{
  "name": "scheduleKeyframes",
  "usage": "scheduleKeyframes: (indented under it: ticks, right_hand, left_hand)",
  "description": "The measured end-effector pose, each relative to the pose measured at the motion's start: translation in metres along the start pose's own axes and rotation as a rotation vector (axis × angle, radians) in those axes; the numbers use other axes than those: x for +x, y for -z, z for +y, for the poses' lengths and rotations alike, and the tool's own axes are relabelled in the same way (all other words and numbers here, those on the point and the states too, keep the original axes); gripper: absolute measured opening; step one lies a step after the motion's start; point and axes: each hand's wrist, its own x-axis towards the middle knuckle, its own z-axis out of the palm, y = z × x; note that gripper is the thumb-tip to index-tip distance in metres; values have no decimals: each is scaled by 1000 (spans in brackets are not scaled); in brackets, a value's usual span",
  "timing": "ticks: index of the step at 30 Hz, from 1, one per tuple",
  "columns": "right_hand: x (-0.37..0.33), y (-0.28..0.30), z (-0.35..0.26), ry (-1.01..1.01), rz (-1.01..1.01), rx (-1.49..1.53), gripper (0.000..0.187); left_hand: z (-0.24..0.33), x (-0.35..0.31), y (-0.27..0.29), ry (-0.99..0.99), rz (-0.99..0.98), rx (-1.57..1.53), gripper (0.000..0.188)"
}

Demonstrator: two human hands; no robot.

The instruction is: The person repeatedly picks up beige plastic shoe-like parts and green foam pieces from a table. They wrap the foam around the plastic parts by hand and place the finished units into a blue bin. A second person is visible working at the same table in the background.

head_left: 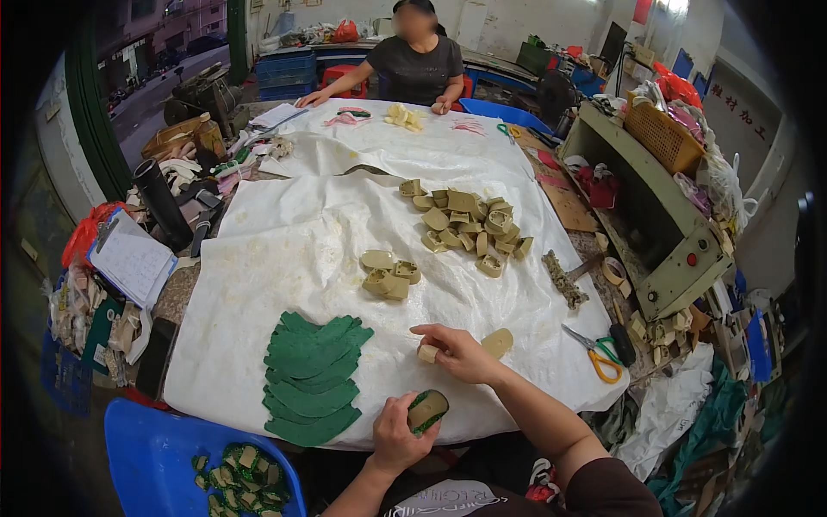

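My left hand (403,435) is closed around a tan shoe heel (428,412) with glittery green covering on its sides. My right hand (465,355) hovers just above and right of it. Its index finger stretches out, apart from the thumb; a small beige piece (427,353) sits at the thumb, seemingly a cover on the tip. Beside the right wrist a bare tan heel (497,343) lies on the white sheet (284,233). Overlapping curved green pieces (312,379) are stacked left of my hands. Ahead are a small group of tan heels (388,276) and a bigger pile (469,220).
A blue tub (142,448) with green-covered heels (245,474) stands at lower left. Scissors (599,353) lie at the right edge. Clipboard (129,258), black bottle (162,202) and clutter line the left; a greenish metal cabinet (655,215) the right. Another person (418,65) sits opposite.
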Motion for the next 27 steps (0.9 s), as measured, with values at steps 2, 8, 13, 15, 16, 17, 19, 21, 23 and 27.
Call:
scheduleKeyframes:
  ticks: [2,8,13,15,16,17,19,21,23,27]
  right_hand:
    - [-1,0,0,-4,-2,4,52]
    - [-2,-1,5,-22,6,33,54]
    - [-2,-1,2,-25,9,22,53]
    - [-2,0,3,-23,12,21,52]
    - [-2,-1,4,-22,14,21,51]
    - [-2,-1,5,-25,15,22,50]
    - [-2,-2,8,-30,17,26,48]
    - [-2,-2,10,-27,22,33,47]
    - [-3,-3,11,-29,24,32,46]
    - [-2,-3,11,-49,28,21,45]
  left_hand:
    - [0,0,0,0,-3,1,53]
    - [1,0,0,19,-12,9,53]
    - [1,0,0,14,-9,9,53]
    - [0,0,-1,11,-8,10,53]
    - [0,-1,-1,10,-9,11,53]
    - [-1,-1,-1,9,-10,11,53]
    - [-1,-1,-2,6,-11,15,53]
    - [-1,-2,-1,3,-10,22,52]
    - [0,-2,-1,7,-8,16,52]
    - [-1,-1,-2,18,-12,12,52]
